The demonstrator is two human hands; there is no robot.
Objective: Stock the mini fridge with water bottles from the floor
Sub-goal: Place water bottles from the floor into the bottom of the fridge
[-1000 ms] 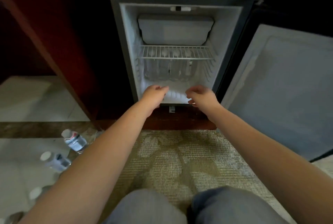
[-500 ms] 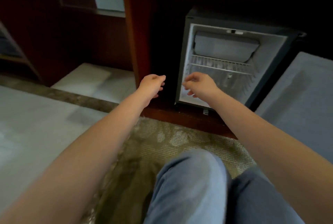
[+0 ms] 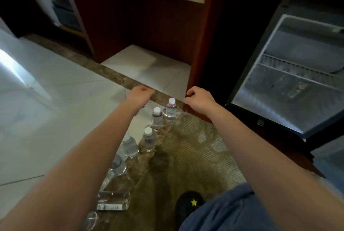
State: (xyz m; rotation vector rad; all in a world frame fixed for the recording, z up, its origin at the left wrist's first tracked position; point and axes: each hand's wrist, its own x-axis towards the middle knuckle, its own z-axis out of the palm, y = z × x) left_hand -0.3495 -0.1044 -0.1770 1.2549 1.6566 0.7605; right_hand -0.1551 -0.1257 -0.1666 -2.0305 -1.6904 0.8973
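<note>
The clear plastic water bottles with white caps stand in a loose row on the floor, running along the line where the patterned olive carpet [image 3: 195, 156] meets the pale glossy floor tiles [image 3: 55, 119]. The farthest upright bottle [image 3: 170, 110] sits between the two outstretched hands, the next bottle [image 3: 157, 117] just beside it, a third bottle [image 3: 149, 138] nearer, and more trail toward the camera; one toppled bottle [image 3: 113, 201] lies on its side at the near end. None is in the fridge as far as this view shows (its interior is blurred).

Both hands hang above the far end of the row, holding nothing: the left hand [image 3: 141, 94] has its fingers curled loosely inward, and the right hand [image 3: 200, 98] is likewise half-curled and empty. The step in hand looks like the reach for fresh bottles. The next move probably calls for lowering each hand onto a bottle's body, closing round it, then carrying it rightward.

The white-lined mini fridge [image 3: 290, 82] stands open at the right, well apart from the row, with a red-brown wooden cabinet post [image 3: 197, 54] between them; that post is the edge to clear. The carpet between knee and fridge lies open.
</note>
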